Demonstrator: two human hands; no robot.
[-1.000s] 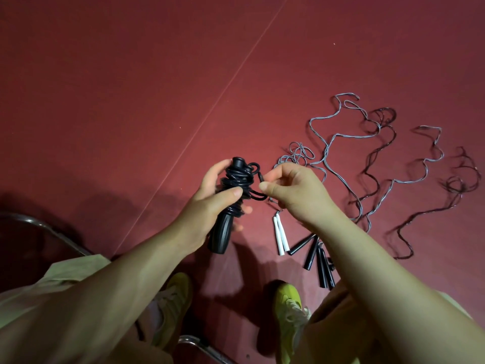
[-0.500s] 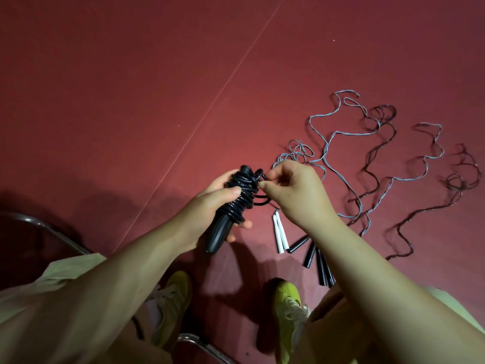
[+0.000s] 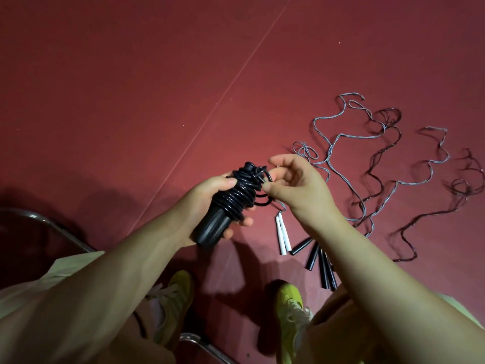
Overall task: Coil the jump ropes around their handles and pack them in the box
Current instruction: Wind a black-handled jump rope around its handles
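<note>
My left hand (image 3: 207, 198) grips a black jump rope (image 3: 231, 203) by its thick handles, with the black cord coiled tightly around their upper part. My right hand (image 3: 296, 187) pinches the loose end of that cord at the top of the coil. On the red floor to the right lie other jump ropes uncoiled: a grey cord (image 3: 338, 143) with white handles (image 3: 283, 236) and dark cords (image 3: 425, 222) with slim black handles (image 3: 319, 264). No box is in view.
The red floor (image 3: 131, 88) has a thin pale line running diagonally across it. My yellow shoes (image 3: 288, 303) rest on the floor below my hands. A metal chair frame (image 3: 52, 227) curves at the lower left.
The coiled black rope has tilted a little further to the lower left. My right hand's fingers have spread while it works the cord end at the top of the coil.
</note>
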